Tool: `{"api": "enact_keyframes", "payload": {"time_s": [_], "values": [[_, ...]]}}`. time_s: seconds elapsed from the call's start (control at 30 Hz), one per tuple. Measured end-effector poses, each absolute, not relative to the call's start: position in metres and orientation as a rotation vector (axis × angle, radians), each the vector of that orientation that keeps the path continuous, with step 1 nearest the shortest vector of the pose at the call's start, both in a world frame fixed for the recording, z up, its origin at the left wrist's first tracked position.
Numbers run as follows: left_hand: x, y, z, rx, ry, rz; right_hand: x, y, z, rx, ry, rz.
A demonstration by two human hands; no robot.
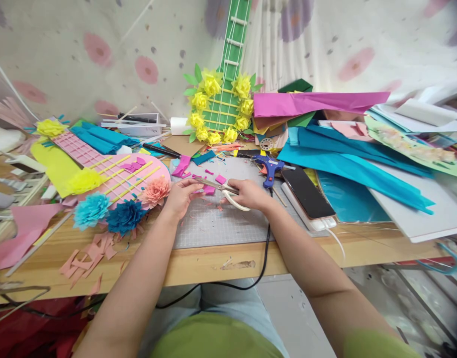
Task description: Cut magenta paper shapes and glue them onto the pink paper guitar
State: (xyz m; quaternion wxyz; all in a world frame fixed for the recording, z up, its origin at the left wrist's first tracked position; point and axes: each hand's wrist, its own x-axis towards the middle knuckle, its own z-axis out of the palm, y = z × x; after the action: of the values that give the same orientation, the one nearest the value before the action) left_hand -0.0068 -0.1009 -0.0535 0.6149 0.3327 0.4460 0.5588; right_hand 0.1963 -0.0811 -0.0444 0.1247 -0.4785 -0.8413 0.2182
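Observation:
My right hand (248,194) is closed on a pair of scissors (236,201) with pale handles. Their blades point left, toward my left hand (181,196). The fingers of that hand are pinched together by the blade tips, and whatever is between them is too small to make out. Small magenta paper pieces (221,179) lie on the grey cutting mat (213,226) just beyond and below the blades. Left of my left hand lies a pink paper guitar (120,171) with yellow strips, a salmon paper flower (155,191), blue flowers (126,217) and magenta bows (134,165).
A blue glue gun (269,168) stands right of my right hand, its black cord (267,248) hanging over the table edge. A phone (307,191) lies beyond it. Blue paper sheets (355,164) cover the right side. A green paper guitar (228,99) leans at the back.

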Motion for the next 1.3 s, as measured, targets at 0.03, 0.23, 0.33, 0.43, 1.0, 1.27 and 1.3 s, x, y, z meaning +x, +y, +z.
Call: {"api": "enact_keyframes", "payload": {"time_s": [0.03,0.23,0.33,0.43,1.0,1.27,1.3], "values": [[-0.007,-0.101,-0.054,0.768,1.028,1.287,0.196,-0.081,-0.044,-1.393,-2.451,0.634],[-0.008,-0.1,-0.055,0.772,1.023,1.284,0.197,-0.081,-0.045,-1.381,-2.435,0.64],[-0.007,-0.101,-0.053,0.767,1.034,1.282,0.198,-0.079,-0.046,-1.37,-2.381,0.687],[-0.006,-0.102,-0.052,0.725,1.059,1.288,0.198,-0.077,-0.048,-1.41,-2.253,0.74],[-0.024,-0.101,0.01,0.541,0.956,1.122,0.194,-0.069,-0.063,-1.542,-1.936,0.769],[-0.12,-0.074,0.06,1.086,1.506,1.236,0.194,-0.07,-0.062,-1.547,-1.932,0.79],[-0.131,-0.072,0.059,1.102,1.606,1.21,0.194,-0.069,-0.063,-1.549,-1.936,0.786]]}}
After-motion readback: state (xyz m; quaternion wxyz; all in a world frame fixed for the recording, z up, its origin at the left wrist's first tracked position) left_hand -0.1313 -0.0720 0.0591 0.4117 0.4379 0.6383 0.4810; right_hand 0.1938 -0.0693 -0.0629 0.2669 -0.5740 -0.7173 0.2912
